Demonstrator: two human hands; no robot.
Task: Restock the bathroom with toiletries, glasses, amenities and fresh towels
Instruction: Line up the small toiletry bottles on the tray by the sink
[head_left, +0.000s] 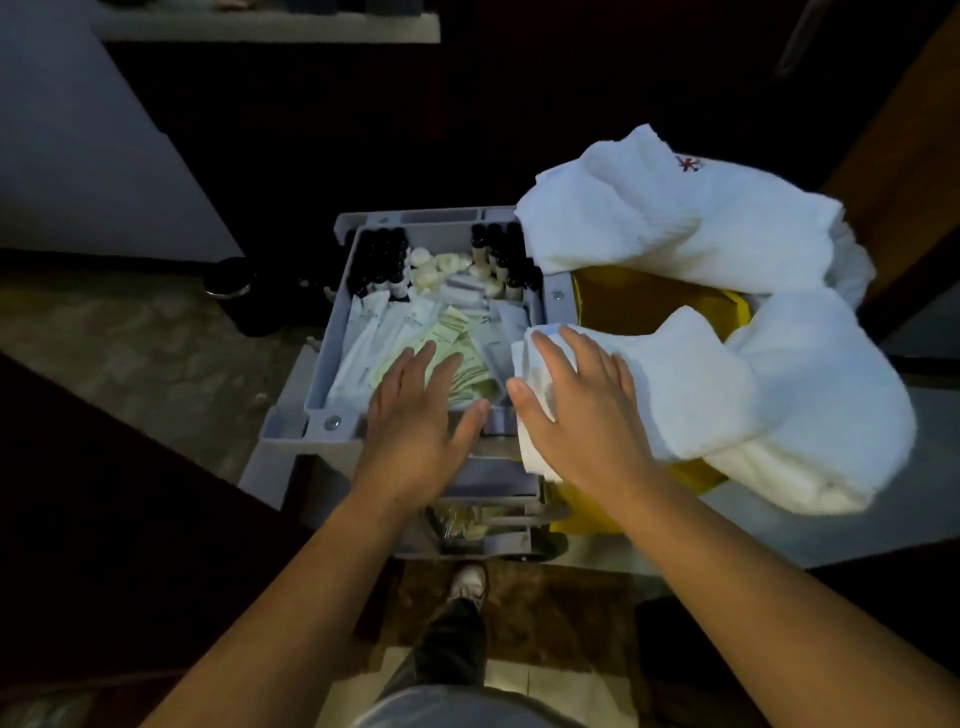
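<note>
White towels (727, 291) drape the yellow bag (649, 301), crowding the amenity tray (343, 312).

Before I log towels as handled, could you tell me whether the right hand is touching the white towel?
Touching: the head view shows the right hand lying flat on the white towel.

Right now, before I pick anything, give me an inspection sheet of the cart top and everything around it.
Surface: grey plastic cart tray, crowded.
Job's things: dark-capped small bottles at the back; white sachets left; pale green packets centre; white terry towels draped over the yellow bag.
Clutter: small round white items, type unclear.
Grippers: left hand open over the packets; right hand flat on a towel.
Cables: nothing seen.
Surroundings: dim room, stone-pattern floor, dark round bin.
</note>
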